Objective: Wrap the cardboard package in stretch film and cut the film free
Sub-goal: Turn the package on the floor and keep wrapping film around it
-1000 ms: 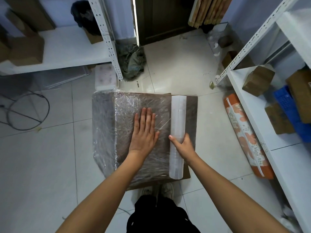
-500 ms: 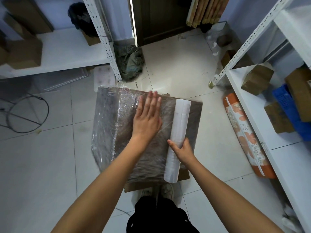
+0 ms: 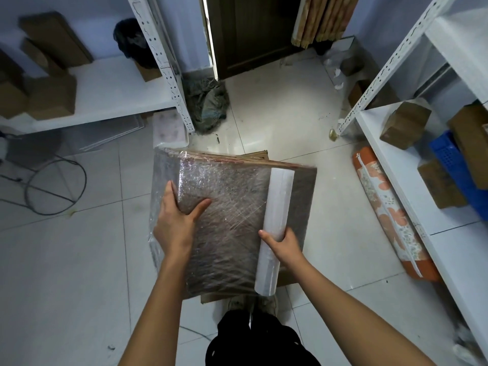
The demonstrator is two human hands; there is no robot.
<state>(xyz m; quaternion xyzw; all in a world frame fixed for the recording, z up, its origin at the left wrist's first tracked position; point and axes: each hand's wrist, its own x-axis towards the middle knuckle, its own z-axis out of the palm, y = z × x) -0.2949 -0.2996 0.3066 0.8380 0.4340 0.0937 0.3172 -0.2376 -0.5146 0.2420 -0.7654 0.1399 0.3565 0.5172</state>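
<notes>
Gripping the package (image 3: 232,215) at its left edge was the left hand (image 3: 175,220); the right hand (image 3: 286,243), nearer, clasped the film roll (image 3: 277,225), lengthwise along the right side.

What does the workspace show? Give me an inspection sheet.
Surface: pale tiled floor, package stands on it.
Job's things: cardboard package mostly film-covered; film roll lies on top, uncut.
Clutter: orange flowered roll, green sack.
Hands: left hand grips package's left edge; right hand holds roll.
Cables: wire loop on floor.
Surroundings: white shelves with boxes, dark door.
</notes>
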